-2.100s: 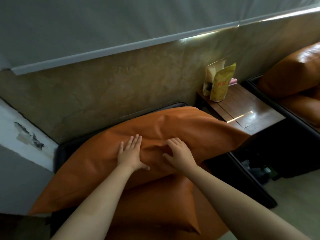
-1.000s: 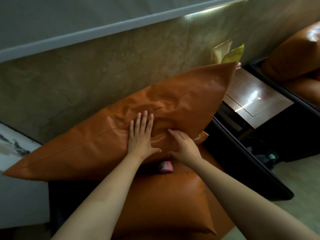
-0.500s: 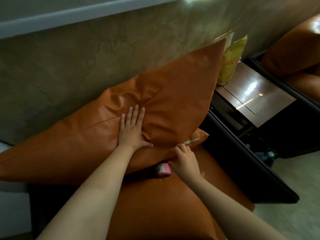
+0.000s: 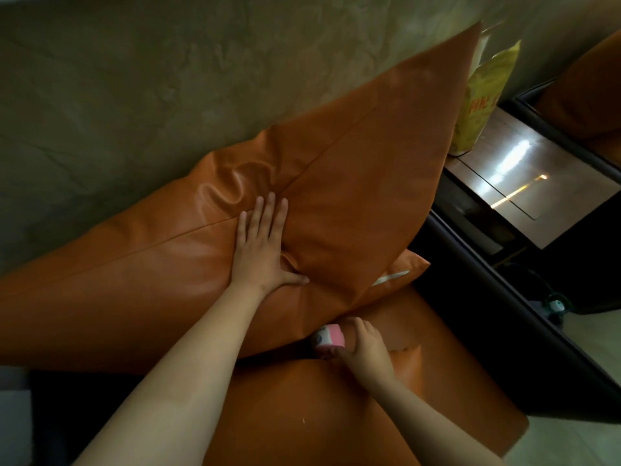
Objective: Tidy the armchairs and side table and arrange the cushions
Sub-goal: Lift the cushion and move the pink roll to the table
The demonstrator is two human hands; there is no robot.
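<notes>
Orange back cushion (image 4: 336,163) now leans tipped up mid-frame under the left hand (image 4: 262,250), fingers (image 4: 268,213) flat, while the right hand (image 4: 366,351) has dropped lower centre, fingers curling round the newly uncovered pink object (image 4: 327,341), probably to clear it.

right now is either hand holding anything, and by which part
The right hand grips the small pink object by its right side. The left hand only presses flat on the large orange cushion.
</notes>
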